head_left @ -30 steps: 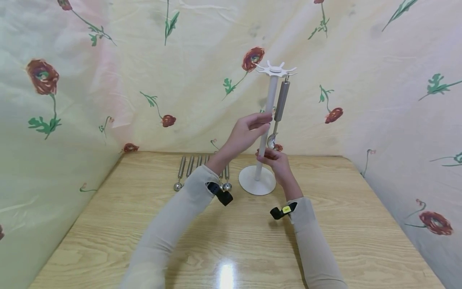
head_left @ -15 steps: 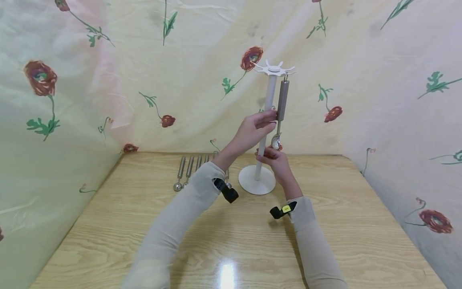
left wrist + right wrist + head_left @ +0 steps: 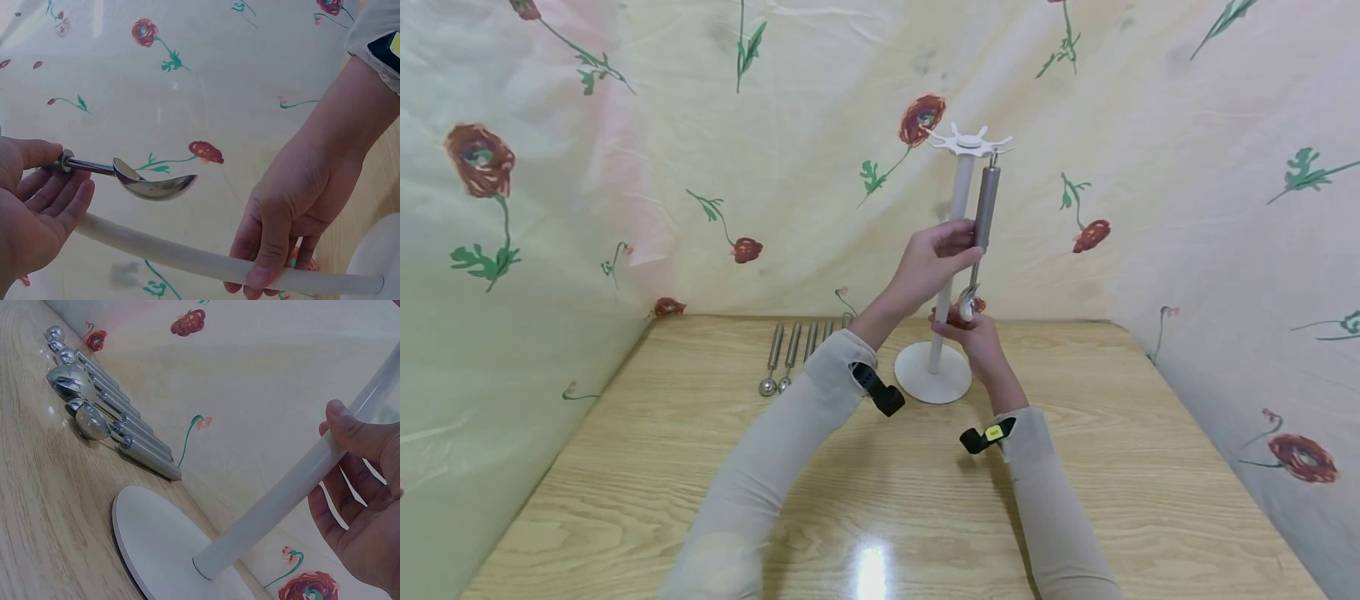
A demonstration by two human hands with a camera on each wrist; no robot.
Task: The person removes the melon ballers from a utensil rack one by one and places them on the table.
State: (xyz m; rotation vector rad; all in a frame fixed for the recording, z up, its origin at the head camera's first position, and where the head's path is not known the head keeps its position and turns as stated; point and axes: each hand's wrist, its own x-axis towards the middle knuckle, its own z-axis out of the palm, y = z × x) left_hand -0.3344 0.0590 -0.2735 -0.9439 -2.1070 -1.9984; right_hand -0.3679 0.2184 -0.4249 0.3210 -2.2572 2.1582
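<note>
A metal scoop (image 3: 987, 204) with a thick steel handle hangs by its top loop from a hook of the white rack (image 3: 958, 187). My left hand (image 3: 927, 260) pinches the lower part of that handle between thumb and fingers. In the left wrist view the scoop's shiny curved bowl (image 3: 159, 186) points away from the left fingers. Lower down, my right hand (image 3: 976, 337) grips the white pole (image 3: 275, 506), thumb on one side and fingers on the other. The pole rises from a round white base (image 3: 156, 544) on the table.
Several metal scoops (image 3: 90, 419) lie in a row on the wooden table (image 3: 625, 467), left of the base; my left forearm covers part of the row in the head view. A flowered cloth (image 3: 805, 167) hangs behind and at both sides.
My left hand has moved right from beside the pole to the scoop's handle and taken hold of it. The scoop's bowl has swung and turned. The right hand stays on the pole.
</note>
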